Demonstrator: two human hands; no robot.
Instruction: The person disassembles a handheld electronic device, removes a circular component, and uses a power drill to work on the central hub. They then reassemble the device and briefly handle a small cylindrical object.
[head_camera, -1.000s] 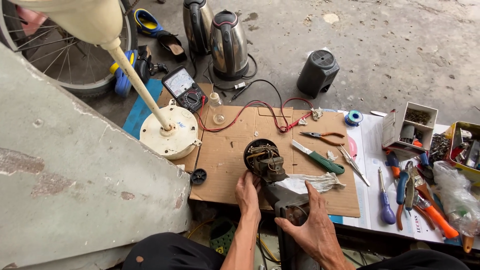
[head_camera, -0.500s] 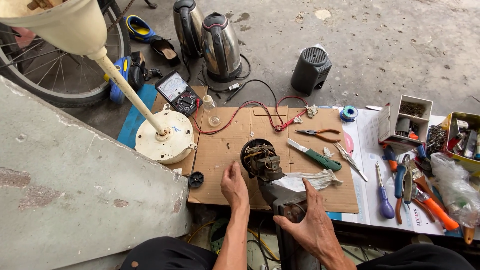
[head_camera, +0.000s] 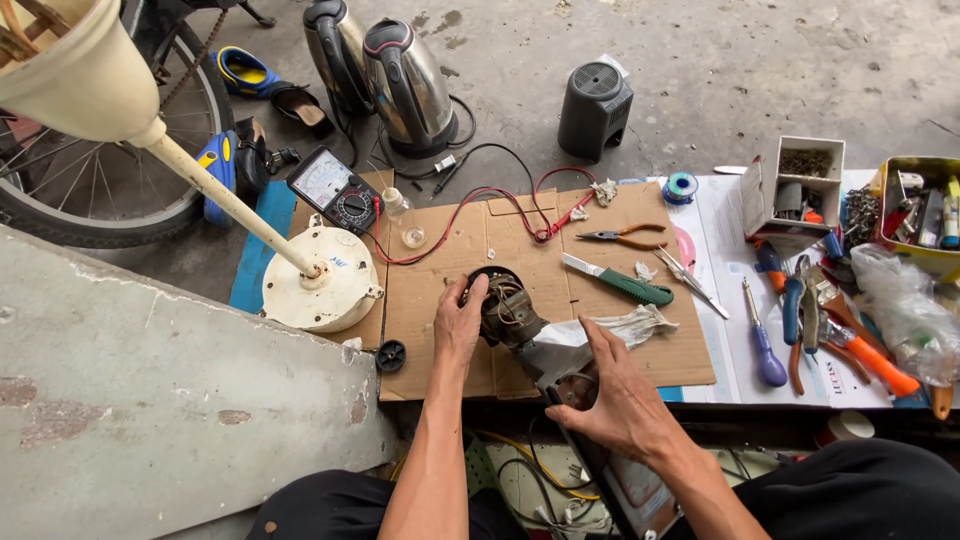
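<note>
A dark fan motor (head_camera: 508, 308) with copper windings lies on a sheet of cardboard (head_camera: 440, 300). My left hand (head_camera: 458, 322) rests against the motor's left side, fingers curled over its rim. Just below it, my right hand (head_camera: 615, 395) cups a grey metal housing piece (head_camera: 562, 362) joined to the motor. A dirty white rag (head_camera: 632, 325) lies beside my right hand's fingers. A small black round cap (head_camera: 391, 355) sits on the cardboard to the left of my left wrist.
A cream fan base with pole (head_camera: 318, 288) stands left, by a multimeter (head_camera: 333, 189) with red leads. A green-handled knife (head_camera: 618, 280), pliers (head_camera: 630, 237), screwdrivers (head_camera: 764, 345) and tool boxes (head_camera: 795, 185) lie right. Two kettles (head_camera: 405, 85), a black speaker (head_camera: 594, 108), bicycle wheel (head_camera: 95, 180) behind.
My left hand has slid up from below the motor onto its left rim. My right hand stays on the housing piece. The camera view has shifted slightly.
</note>
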